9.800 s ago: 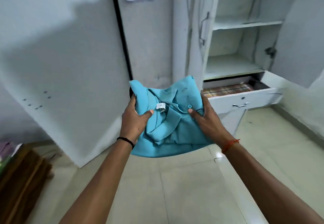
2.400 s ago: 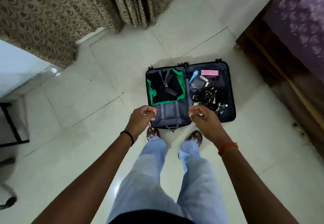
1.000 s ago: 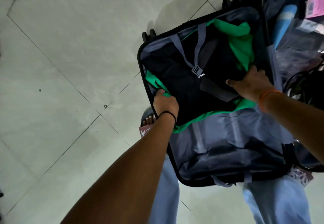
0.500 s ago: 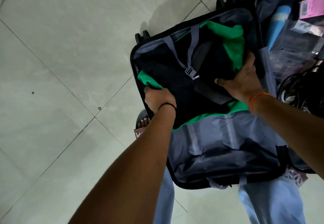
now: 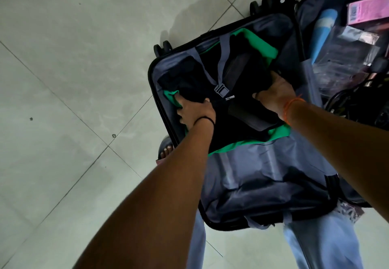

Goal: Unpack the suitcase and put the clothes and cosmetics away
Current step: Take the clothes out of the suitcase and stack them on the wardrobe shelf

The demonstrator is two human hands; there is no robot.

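Both hands in suitcase: left hand and right hand gripping black garment edges. Green garment underneath, cosmetics unpacked yet. Plenty left.

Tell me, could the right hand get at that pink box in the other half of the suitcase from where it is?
Probably yes, once it lets go. The right hand is gripping the black clothes, so it is busy. The pink box lies uncovered on top in the neighbouring half of the suitcase, with nothing over it.
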